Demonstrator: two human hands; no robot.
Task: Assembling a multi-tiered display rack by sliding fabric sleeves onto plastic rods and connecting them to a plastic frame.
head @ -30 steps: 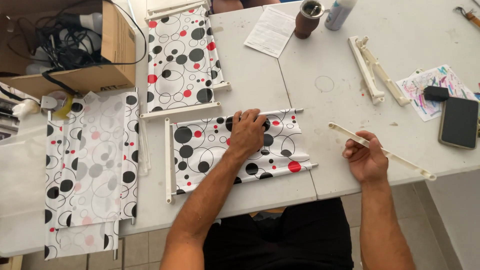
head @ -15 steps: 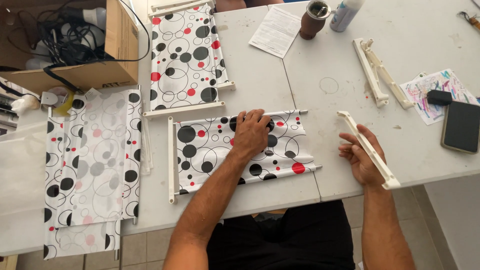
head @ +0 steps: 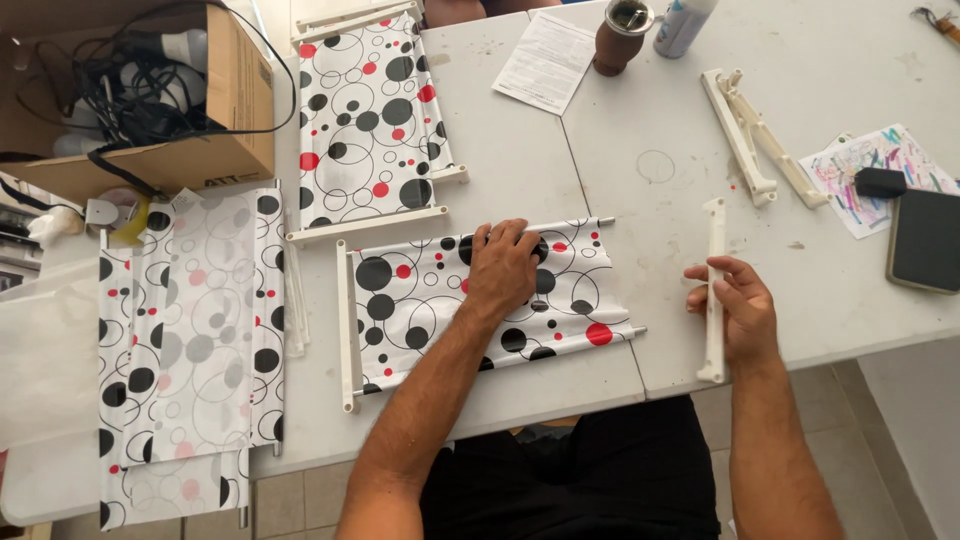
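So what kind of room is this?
Probably a home craft or assembly table: a white plastic folding table, circle-patterned fabric panels on white rods, a cardboard box of black cables, and a child's colourful drawing.

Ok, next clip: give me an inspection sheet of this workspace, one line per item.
Surface: white table, two tops butted together, with faint marks.
Job's things: dotted fabric panel lying flat, a white bar on its left edge, metal rods poking out on the right; white plastic bar.
Clutter: finished panel, bagged panels, spare white bars, paper sheet, brown cup, spray can, colourful sheet, dark phone.
Hands: left hand presses flat on the panel; right hand grips the bar upright on the table.
Cables: black tangle in the cardboard box.
Surroundings: tiled floor below; nothing else seen.
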